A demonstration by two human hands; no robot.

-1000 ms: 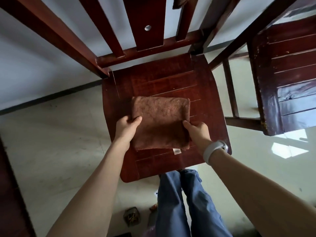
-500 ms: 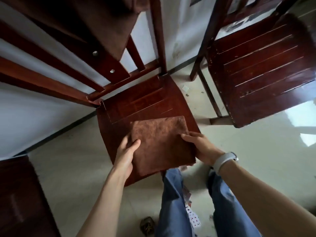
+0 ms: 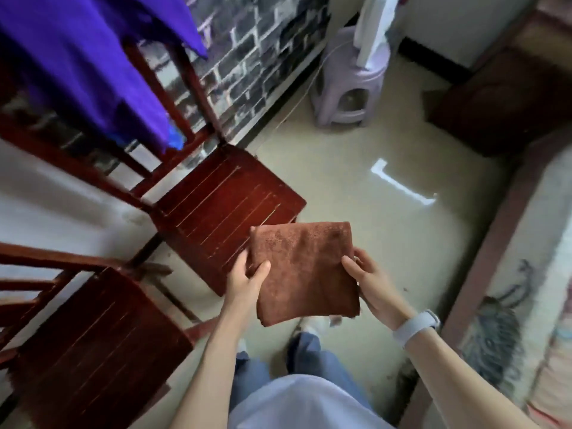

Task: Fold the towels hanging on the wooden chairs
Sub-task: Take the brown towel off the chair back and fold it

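Towel (image 3: 301,270) (folded) between both hands

I see a glossy beige floor (image 3: 356,187) with a bright light reflection (image 3: 399,184). A grey brick-pattern wall (image 3: 247,51) runs behind; a lilac plastic stool (image 3: 349,91) stands by it. A dark brown box (image 3: 501,100) sits near a patterned rug (image 3: 526,289) at the right edge.

Towel (image 3: 305,270) held right of two chairs (image 3: 229,209), seemingly.

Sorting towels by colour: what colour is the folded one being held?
Brown, a rusty shade; the folded towel shows clearly in the head view.
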